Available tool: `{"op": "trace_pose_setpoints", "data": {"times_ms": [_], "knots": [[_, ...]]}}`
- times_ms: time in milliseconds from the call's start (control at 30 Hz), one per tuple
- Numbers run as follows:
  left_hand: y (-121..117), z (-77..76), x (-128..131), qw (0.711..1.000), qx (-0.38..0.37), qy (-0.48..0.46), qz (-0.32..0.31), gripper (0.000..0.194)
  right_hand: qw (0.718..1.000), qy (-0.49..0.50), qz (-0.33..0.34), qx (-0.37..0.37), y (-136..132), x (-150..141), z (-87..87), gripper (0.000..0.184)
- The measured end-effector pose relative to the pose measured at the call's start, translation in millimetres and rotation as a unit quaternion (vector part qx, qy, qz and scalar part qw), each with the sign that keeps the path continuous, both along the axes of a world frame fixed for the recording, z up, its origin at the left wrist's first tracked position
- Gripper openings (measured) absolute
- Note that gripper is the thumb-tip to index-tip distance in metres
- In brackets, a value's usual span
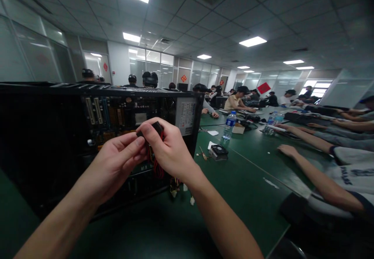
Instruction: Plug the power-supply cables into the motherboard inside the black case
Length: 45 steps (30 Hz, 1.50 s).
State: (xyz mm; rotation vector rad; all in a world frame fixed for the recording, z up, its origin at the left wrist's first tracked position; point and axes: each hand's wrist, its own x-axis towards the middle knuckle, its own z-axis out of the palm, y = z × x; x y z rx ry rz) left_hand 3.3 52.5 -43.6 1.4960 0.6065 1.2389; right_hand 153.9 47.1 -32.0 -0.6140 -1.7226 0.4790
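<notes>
An open black computer case [32, 134] stands on the table before me, its motherboard [142, 117] showing inside. In front of that opening, my right hand [171, 149] is closed around a black connector [158, 126] with red wires [158, 170] hanging below it. My left hand [112, 163] pinches the connector's other end, thumb and fingers close to the right fingertips. Most of the connector is hidden by the fingers. A power supply [186, 116] with a white label sits at the case's upper right. Loose cable ends [174, 188] hang out by the case's lower right.
On the green table [239, 181] to the right are a black cooling fan [219, 152], a small screwdriver [203, 153] and a water bottle [230, 124]. A co-worker's arms [309, 165] rest along the right side. Several other people sit at tables farther back.
</notes>
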Motion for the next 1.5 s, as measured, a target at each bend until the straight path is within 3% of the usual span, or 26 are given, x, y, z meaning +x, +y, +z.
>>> {"op": "trace_pose_setpoints", "data": {"times_ms": [200,367,467,567,633,733,833,933,1000,1100,1267,1367,1500], "knots": [[-6,-1.2,3,0.986,0.099,0.065,0.119,0.032,0.998,-0.009,-0.047,0.034,3,-2,-1.3,0.034],[-9,-0.6,11,0.977,0.144,0.11,0.112,0.046,0.993,-0.001,-0.1,0.058,15,6,-5.0,0.032],[-2,-6.2,10,0.963,0.168,0.148,0.15,0.043,0.987,0.004,-0.138,0.08,30,6,-17.0,0.035],[15,-15.6,4,0.95,0.185,0.191,0.164,0.034,0.975,0.003,-0.163,0.151,49,4,-37.8,0.034],[29,-21.8,-1,0.947,0.176,0.228,0.139,0.025,0.967,-0.021,-0.153,0.205,61,3,-52.8,0.03],[45,-27.9,-6,0.954,0.134,0.238,0.126,0.029,0.96,-0.021,-0.197,0.2,73,7,-68.9,0.033],[52,-31.2,-8,0.952,0.111,0.252,0.135,0.034,0.954,-0.052,-0.214,0.202,76,14,-73.7,0.039],[57,-38.2,-9,0.946,0.118,0.26,0.157,0.035,0.94,-0.148,-0.2,0.234,81,15,-73.8,0.04],[63,-46.4,-9,0.936,0.139,0.272,0.175,0.034,0.928,-0.232,-0.207,0.205,87,11,-74.6,0.037],[75,-59.6,-11,0.91,0.12,0.354,0.181,0.034,0.92,-0.313,-0.221,0.085,98,2,-76.5,0.033],[86,-68.7,-14,0.897,0.076,0.386,0.199,0.036,0.915,-0.282,-0.281,-0.068,110,-1,-77.9,0.045],[87,-70.2,-15,0.884,0.065,0.429,0.174,0.034,0.904,-0.307,-0.262,-0.14,113,1,-79.8,0.051],[90,-72.9,-14,0.854,0.072,0.472,0.205,0.04,0.889,-0.324,-0.266,-0.184,117,0,-82.7,0.057]]}}
